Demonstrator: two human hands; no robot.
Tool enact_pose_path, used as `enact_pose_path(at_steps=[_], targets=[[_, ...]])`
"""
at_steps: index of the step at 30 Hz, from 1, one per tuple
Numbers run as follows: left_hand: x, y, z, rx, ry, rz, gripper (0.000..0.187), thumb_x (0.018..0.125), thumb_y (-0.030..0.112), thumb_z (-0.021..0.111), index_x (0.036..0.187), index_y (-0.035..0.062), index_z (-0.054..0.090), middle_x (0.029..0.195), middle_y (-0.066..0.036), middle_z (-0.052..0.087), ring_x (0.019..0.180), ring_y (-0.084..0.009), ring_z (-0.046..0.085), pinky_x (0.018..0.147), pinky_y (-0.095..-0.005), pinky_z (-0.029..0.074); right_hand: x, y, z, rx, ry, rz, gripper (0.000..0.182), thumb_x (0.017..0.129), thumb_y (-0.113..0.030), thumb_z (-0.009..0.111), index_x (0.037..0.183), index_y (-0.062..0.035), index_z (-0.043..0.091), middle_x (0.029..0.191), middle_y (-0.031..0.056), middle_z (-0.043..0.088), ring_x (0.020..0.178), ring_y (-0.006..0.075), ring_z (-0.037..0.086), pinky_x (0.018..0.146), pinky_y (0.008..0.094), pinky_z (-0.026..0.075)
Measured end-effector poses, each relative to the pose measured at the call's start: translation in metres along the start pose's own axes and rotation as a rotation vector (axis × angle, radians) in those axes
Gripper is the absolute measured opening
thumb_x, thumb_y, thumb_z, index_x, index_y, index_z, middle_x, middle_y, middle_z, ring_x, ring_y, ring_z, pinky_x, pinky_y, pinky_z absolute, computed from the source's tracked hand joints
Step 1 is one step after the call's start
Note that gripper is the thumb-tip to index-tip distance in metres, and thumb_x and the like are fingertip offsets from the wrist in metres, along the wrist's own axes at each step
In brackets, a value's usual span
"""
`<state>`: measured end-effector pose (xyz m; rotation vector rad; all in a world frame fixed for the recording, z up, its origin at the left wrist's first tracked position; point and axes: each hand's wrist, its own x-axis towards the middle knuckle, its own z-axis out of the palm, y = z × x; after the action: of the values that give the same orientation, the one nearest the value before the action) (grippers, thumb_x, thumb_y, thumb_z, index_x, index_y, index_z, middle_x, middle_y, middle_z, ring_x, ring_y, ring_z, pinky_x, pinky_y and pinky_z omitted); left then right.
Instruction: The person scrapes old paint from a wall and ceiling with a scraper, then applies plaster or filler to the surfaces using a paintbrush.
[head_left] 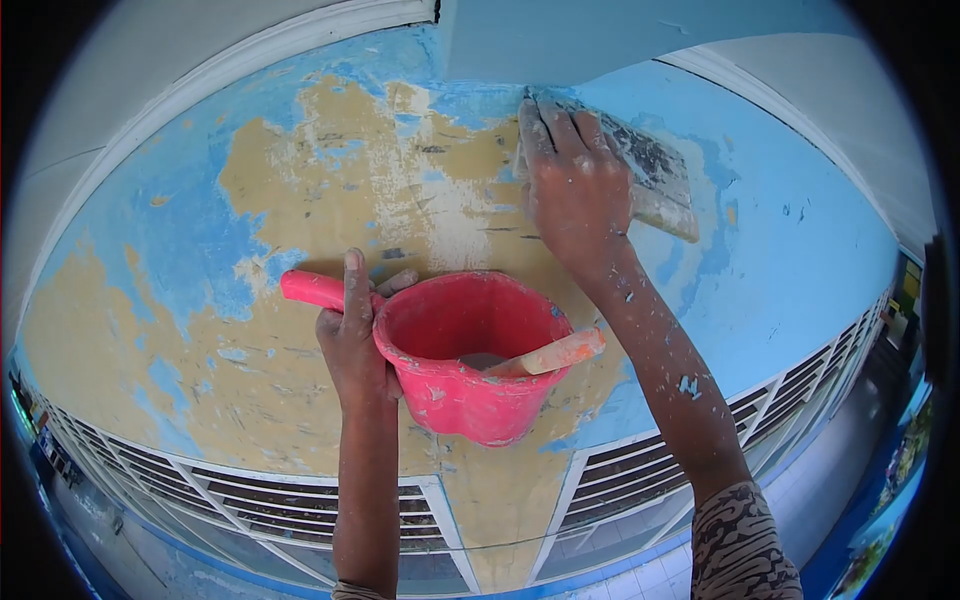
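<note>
My left hand (358, 345) grips a pink plastic dipper (470, 400) where its handle joins the cup. A little greyish-white paste shows at the bottom of the cup. A tool with a worn, orange-stained wooden handle (560, 353) leans out over the cup's right rim; its lower end is hidden inside. Higher up, my right hand (580, 190) is closed on a wide, flat plastering trowel (655, 170) smeared with dried paste, lying against or very near the wall just below a blue beam. Flecks of paste stick to my right hand and forearm.
The wall (300, 370) has patches of peeling blue paint, bare tan surface and whitish filler. A blue beam (640, 40) juts out above. Louvred windows (270, 505) run along the lower wall, either side of a tan pillar (490, 520). White trim (250, 60) edges the ceiling.
</note>
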<state>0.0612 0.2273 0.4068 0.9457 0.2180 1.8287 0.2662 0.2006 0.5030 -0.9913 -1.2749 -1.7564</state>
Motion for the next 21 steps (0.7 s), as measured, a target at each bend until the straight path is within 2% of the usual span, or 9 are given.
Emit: enact_pose_path(at_steps=[11, 13, 17, 19, 21], targets=[[0.001, -0.002, -0.004, 0.006, 0.028, 0.009, 0.041, 0.096, 0.035, 0.07, 0.073, 0.0056, 0.054, 0.079, -0.021, 0.069, 0.063, -0.0185, 0.069, 0.054, -0.0308, 0.059, -0.012, 0.014, -0.01, 0.009, -0.085, 0.019, 0.048, 0.074, -0.008, 0.067, 0.122, 0.0002, 0.067, 0.115, 0.0091, 0.067, 0.103, 0.0252, 0.063, 0.084, 0.035, 0.056], [0.0, 0.0, -0.001, 0.019, 0.028, 0.029, 0.041, 0.096, 0.035, 0.07, 0.073, 0.0059, 0.054, 0.077, -0.02, 0.068, 0.063, -0.0186, 0.069, 0.053, -0.0308, 0.059, -0.034, 0.021, -0.011, 0.069, -0.011, -0.059, 0.046, 0.075, -0.008, 0.068, 0.121, -0.0012, 0.067, 0.115, 0.0088, 0.067, 0.102, 0.0252, 0.063, 0.084, 0.0347, 0.056], [-0.003, 0.002, 0.004, 0.034, 0.068, 0.022, 0.041, 0.096, 0.035, 0.07, 0.073, 0.0066, 0.054, 0.073, -0.017, 0.067, 0.064, -0.0189, 0.07, 0.052, -0.0309, 0.06, -0.026, 0.034, -0.01, 0.052, 0.03, -0.125, 0.044, 0.077, -0.01, 0.068, 0.12, -0.0013, 0.068, 0.113, 0.0084, 0.067, 0.1, 0.0246, 0.062, 0.084, 0.0349, 0.056], [-0.002, 0.0, 0.001, 0.035, 0.055, 0.018, 0.041, 0.096, 0.035, 0.07, 0.072, 0.0068, 0.053, 0.072, -0.016, 0.066, 0.064, -0.0189, 0.069, 0.052, -0.0308, 0.06, -0.005, 0.032, -0.018, 0.065, -0.117, -0.054, 0.043, 0.079, -0.013, 0.067, 0.12, -0.0004, 0.068, 0.112, 0.0086, 0.068, 0.101, 0.0241, 0.062, 0.086, 0.0358, 0.056], [-0.002, -0.002, -0.003, 0.03, 0.049, 0.015, 0.041, 0.096, 0.035, 0.07, 0.072, 0.007, 0.053, 0.071, -0.015, 0.065, 0.063, -0.0189, 0.069, 0.052, -0.0308, 0.06, -0.022, 0.024, -0.02, 0.06, -0.101, -0.107, 0.043, 0.079, -0.013, 0.067, 0.12, 0.0, 0.067, 0.112, 0.0089, 0.068, 0.101, 0.0241, 0.062, 0.086, 0.0361, 0.056]])
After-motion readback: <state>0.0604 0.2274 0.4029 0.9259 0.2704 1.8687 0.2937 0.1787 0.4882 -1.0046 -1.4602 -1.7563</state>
